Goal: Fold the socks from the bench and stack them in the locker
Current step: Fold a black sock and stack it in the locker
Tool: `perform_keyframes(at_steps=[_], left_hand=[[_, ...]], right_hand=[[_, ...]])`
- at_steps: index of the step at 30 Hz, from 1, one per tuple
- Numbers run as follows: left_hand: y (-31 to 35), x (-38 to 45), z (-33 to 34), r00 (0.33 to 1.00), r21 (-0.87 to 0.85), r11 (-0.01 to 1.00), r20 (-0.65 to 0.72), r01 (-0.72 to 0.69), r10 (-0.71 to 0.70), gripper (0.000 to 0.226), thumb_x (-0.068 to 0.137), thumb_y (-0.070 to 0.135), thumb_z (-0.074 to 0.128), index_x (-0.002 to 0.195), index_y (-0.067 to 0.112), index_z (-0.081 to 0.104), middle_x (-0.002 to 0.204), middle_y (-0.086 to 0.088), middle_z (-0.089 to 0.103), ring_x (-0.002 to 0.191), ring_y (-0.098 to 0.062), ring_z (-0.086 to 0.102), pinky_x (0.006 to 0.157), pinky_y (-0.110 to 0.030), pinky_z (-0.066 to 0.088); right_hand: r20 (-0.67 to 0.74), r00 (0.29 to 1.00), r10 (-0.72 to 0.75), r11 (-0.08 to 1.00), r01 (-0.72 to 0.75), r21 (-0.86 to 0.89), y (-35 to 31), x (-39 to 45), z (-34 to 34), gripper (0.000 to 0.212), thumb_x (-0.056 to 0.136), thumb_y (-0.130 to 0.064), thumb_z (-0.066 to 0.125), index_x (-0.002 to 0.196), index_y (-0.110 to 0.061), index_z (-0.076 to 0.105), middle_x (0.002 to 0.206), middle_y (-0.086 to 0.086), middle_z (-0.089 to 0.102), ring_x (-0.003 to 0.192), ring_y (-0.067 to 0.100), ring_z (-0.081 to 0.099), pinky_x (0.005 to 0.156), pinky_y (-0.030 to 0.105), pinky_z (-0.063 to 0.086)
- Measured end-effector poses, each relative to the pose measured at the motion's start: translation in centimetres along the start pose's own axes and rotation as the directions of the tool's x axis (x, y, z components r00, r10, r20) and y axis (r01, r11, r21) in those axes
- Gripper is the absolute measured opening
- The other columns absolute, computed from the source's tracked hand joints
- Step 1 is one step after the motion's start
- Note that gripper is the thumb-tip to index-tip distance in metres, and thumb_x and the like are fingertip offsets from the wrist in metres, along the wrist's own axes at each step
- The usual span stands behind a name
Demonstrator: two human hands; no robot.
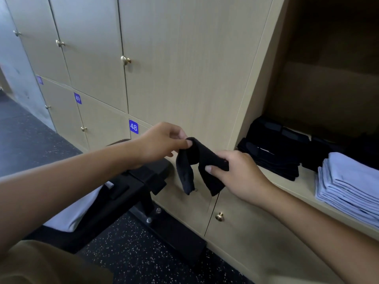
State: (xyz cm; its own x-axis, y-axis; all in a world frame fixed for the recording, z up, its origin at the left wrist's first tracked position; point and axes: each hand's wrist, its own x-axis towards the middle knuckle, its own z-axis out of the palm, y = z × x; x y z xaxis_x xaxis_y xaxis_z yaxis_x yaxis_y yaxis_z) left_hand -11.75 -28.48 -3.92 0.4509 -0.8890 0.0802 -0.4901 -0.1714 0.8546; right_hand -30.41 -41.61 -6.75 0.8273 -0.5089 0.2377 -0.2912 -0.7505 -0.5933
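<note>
A black sock (200, 158) hangs in the air between both hands, draped with its two ends pointing down. My left hand (164, 143) pinches its upper left fold between thumb and fingers. My right hand (235, 171) grips its right part, thumb on top. Both hands are in front of the wooden locker fronts, just left of the open locker (272, 177). On the locker's shelf lie a stack of folded black socks (272, 150) and a stack of folded light blue socks (348, 185). The black bench (143, 181) stands below my left forearm, with a white cloth (75, 214) on it.
Closed locker doors with brass knobs (125, 60) and blue number plates, one reading 48 (133, 126), fill the wall to the left. A lower door with a knob (219, 216) sits under the open locker. The floor (133, 259) is dark speckled rubber.
</note>
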Motion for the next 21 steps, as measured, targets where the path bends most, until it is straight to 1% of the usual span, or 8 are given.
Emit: perform_keyframes(at_steps=[3,7,10,13,15,17,19,21], left_hand=[[-1.2,0.0,0.3,0.998,-0.126,0.991,0.045,0.051,-0.045,0.023,0.103,0.022,0.06,0.091,0.002,0.063,0.08,-0.003,0.069,0.073,-0.009,0.063,0.074,-0.028,0.047],[-2.2,-0.1,0.9,0.981,-0.292,0.941,0.141,0.172,-0.136,0.032,0.105,0.02,0.053,0.076,0.022,0.067,0.076,0.002,0.065,0.07,-0.013,0.061,0.068,-0.027,0.046],[-2.4,-0.3,1.5,0.961,-0.363,0.899,0.214,0.246,-0.177,0.03,0.107,0.021,0.05,0.082,0.018,0.067,0.078,-0.001,0.068,0.07,-0.012,0.066,0.068,-0.027,0.051],[-2.3,-0.7,2.4,0.94,-0.348,0.895,0.289,0.28,-0.182,0.033,0.109,0.023,0.047,0.083,0.016,0.065,0.077,0.0,0.069,0.069,-0.011,0.067,0.067,-0.024,0.052],[-2.3,-0.9,3.0,0.931,-0.33,0.898,0.315,0.291,-0.185,0.032,0.11,0.026,0.045,0.088,0.015,0.065,0.084,-0.002,0.071,0.076,-0.013,0.069,0.073,-0.027,0.054],[-2.4,-1.0,3.4,0.925,-0.329,0.896,0.333,0.297,-0.184,0.031,0.11,0.031,0.045,0.101,0.012,0.068,0.101,-0.009,0.075,0.094,-0.021,0.073,0.089,-0.036,0.057],[-2.5,-1.0,3.7,0.912,-0.334,0.89,0.37,0.311,-0.179,0.038,0.108,0.04,0.045,0.119,0.01,0.067,0.119,-0.012,0.074,0.112,-0.028,0.071,0.102,-0.044,0.054],[-2.7,-1.0,3.9,0.89,-0.319,0.894,0.426,0.313,-0.16,0.052,0.103,0.052,0.052,0.131,0.009,0.063,0.127,-0.011,0.072,0.119,-0.029,0.069,0.106,-0.047,0.052]], right_hand=[[-0.094,0.994,0.049,0.998,-0.044,0.054,0.1,0.0,-1.3,0.017,0.09,-0.025,0.072,0.075,-0.018,0.067,0.067,0.002,0.068,0.064,0.016,0.066,0.056,0.03,0.05],[-0.211,0.972,0.103,0.947,-0.031,0.319,0.1,-0.3,-2.9,0.006,0.086,-0.018,0.079,0.087,-0.02,0.073,0.081,-0.004,0.076,0.078,0.011,0.072,0.068,0.031,0.059],[-0.227,0.964,0.14,0.895,-0.025,0.445,0.0,-0.6,-3.7,0.01,0.088,-0.012,0.077,0.095,-0.016,0.071,0.085,-0.004,0.078,0.08,0.011,0.075,0.065,0.025,0.06],[-0.25,0.951,0.181,0.881,-0.044,0.471,0.1,-0.8,-4.2,0.01,0.089,-0.012,0.076,0.097,-0.014,0.07,0.084,-0.002,0.078,0.078,0.013,0.076,0.063,0.024,0.06],[-0.259,0.944,0.206,0.89,-0.071,0.45,0.2,-0.9,-4.3,0.009,0.09,-0.014,0.075,0.098,-0.015,0.07,0.084,-0.003,0.078,0.078,0.013,0.076,0.069,0.031,0.062],[-0.274,0.935,0.223,0.899,-0.089,0.43,0.4,-0.9,-4.4,0.008,0.091,-0.017,0.075,0.097,-0.017,0.071,0.085,-0.003,0.078,0.08,0.013,0.076,0.074,0.037,0.062],[-0.284,0.928,0.241,0.901,-0.105,0.422,0.6,-1.0,-4.5,0.006,0.092,-0.018,0.074,0.097,-0.018,0.071,0.086,-0.003,0.078,0.081,0.013,0.075,0.077,0.04,0.062],[-0.289,0.923,0.254,0.902,-0.117,0.416,0.7,-1.0,-4.7,0.005,0.092,-0.018,0.073,0.097,-0.018,0.071,0.086,-0.003,0.078,0.081,0.014,0.075,0.079,0.042,0.062]])
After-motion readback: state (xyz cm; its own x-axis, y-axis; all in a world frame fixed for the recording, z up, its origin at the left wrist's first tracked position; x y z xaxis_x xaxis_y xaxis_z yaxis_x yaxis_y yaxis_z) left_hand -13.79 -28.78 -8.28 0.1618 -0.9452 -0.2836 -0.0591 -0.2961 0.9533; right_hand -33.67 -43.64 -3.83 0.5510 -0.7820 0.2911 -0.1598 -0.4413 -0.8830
